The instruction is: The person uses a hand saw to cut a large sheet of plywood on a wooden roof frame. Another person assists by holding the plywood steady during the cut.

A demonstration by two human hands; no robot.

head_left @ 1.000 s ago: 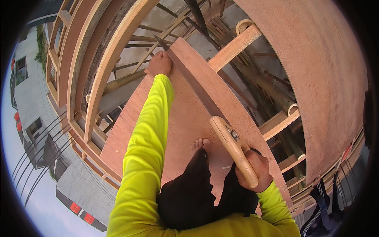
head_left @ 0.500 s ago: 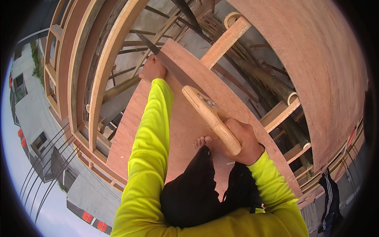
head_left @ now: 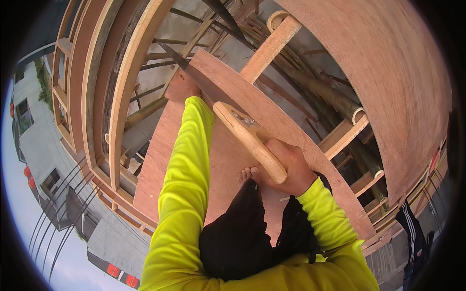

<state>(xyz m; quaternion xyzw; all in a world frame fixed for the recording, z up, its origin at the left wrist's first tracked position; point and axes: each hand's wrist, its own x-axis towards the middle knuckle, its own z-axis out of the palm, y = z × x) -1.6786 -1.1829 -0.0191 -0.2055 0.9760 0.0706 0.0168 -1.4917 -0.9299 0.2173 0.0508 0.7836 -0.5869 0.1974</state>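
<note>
My right hand is closed round the wooden handle of a handsaw. Its dark blade slants up and left across the far end of a reddish plywood sheet, with the tip sticking out past the sheet's edge. Just left of the blade, my left hand grips the plywood at its far left edge; the fingertips are hidden. A bare foot of mine rests on the sheet, below the saw handle.
Wooden framing beams run along the left. Open gaps show bamboo poles and ground far below. A crosspiece spans the gap toward a larger plywood panel at right. Dark cloth hangs lower right.
The saw has slid forward, up and left, with my right hand following. My left hand stays at the plywood's edge, and the view has shifted slightly.
</note>
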